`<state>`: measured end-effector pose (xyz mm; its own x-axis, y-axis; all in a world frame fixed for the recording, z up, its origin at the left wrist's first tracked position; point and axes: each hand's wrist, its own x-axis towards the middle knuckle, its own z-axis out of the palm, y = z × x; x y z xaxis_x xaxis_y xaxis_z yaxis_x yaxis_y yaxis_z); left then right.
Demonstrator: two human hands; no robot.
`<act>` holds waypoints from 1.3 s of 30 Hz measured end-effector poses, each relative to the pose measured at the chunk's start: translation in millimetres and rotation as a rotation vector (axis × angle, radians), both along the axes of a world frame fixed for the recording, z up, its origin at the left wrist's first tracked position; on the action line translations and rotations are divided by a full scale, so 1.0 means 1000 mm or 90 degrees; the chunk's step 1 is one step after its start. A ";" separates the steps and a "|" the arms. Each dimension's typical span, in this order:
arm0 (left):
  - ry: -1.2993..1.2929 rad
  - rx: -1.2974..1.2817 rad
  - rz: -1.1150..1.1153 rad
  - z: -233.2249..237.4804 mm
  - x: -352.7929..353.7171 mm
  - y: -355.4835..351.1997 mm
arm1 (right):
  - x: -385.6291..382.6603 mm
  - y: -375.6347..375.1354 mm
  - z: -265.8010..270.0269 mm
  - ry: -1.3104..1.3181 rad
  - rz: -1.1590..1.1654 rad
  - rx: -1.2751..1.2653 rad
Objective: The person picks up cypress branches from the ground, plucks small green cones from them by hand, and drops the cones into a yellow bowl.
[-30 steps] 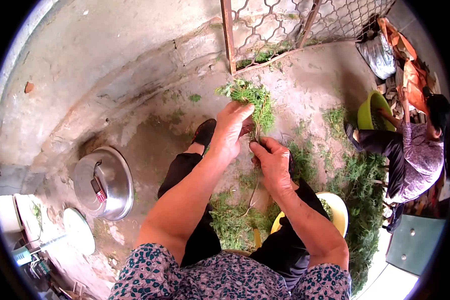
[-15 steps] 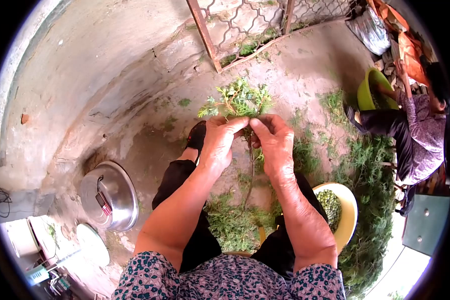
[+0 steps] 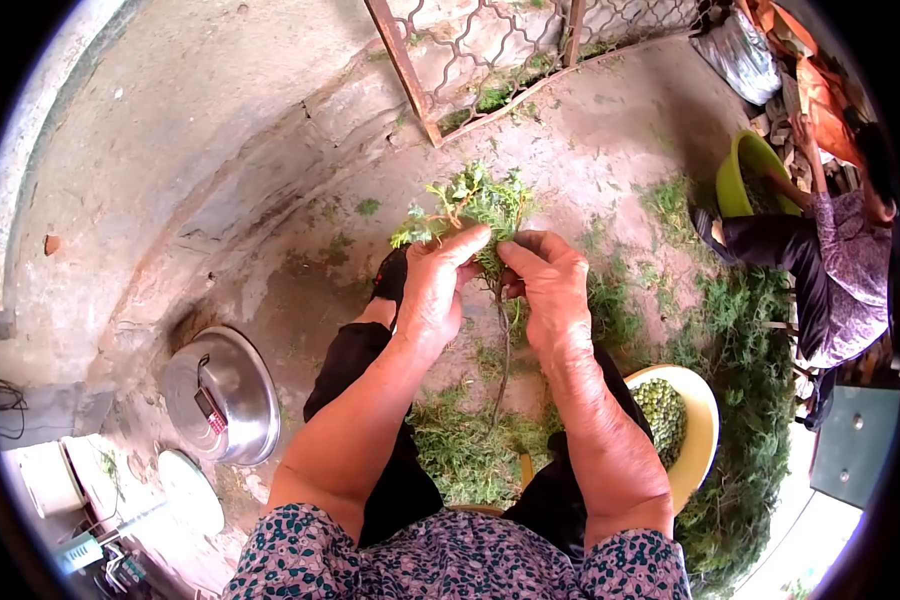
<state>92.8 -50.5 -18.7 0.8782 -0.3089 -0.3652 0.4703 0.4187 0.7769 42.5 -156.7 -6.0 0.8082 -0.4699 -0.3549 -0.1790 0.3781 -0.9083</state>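
A leafy green branch (image 3: 485,200) with feathery sprigs stands up between my hands. Its thin brown stem hangs down toward my lap. My left hand (image 3: 436,285) is closed around the foliage from the left, thumb on top. From the right, my right hand (image 3: 552,285) pinches at the sprigs, thumb bent against the fingers. Whether a small piece sits between the right fingertips is hidden. By my right knee stands a yellow basin (image 3: 707,430), partly filled with small round green pieces (image 3: 662,415).
Green clippings (image 3: 460,450) lie between my legs, and a long heap of cut greenery (image 3: 735,400) runs along the right. An upturned metal basin (image 3: 255,385) carries a phone (image 3: 210,410). Another person (image 3: 845,250) sits at right, reaching into a lime-green tub (image 3: 735,180).
My thumbs have drawn slightly apart, with the left one lifting up. The branch has shifted a little to the left. The other person's arm has moved slightly at the tub.
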 end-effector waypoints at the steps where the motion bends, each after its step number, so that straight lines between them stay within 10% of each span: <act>1: 0.001 -0.023 -0.004 0.001 0.000 -0.001 | 0.000 -0.001 0.000 0.014 -0.005 0.014; 39: -0.163 -0.022 0.046 0.001 -0.001 -0.008 | -0.004 -0.014 0.001 -0.023 -0.063 0.251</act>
